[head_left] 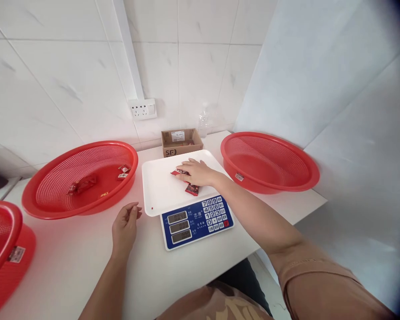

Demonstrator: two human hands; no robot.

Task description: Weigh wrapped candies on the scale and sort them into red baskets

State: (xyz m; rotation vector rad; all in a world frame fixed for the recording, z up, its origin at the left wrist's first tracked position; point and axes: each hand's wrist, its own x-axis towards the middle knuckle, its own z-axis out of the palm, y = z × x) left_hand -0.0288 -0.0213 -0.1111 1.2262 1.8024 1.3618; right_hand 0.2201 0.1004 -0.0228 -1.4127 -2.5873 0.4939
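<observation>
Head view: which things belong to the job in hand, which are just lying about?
Likely part of the job:
red packets at the right hand
scale under them
red baskets; one holds similar packets

Apparently just lying about:
cardboard box
clear bottle

scale panel [197,223]: "志准"; keypad [215,214]: digits 0–9; lower displays [179,227]: zeros (top display [178,217] blurry); cardboard box [183,148]: "sf".

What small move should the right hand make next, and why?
Probably gather the red packets into the right hand: it lies outstretched over them on the white tray of the scale, but is not visibly closed around them.
</observation>
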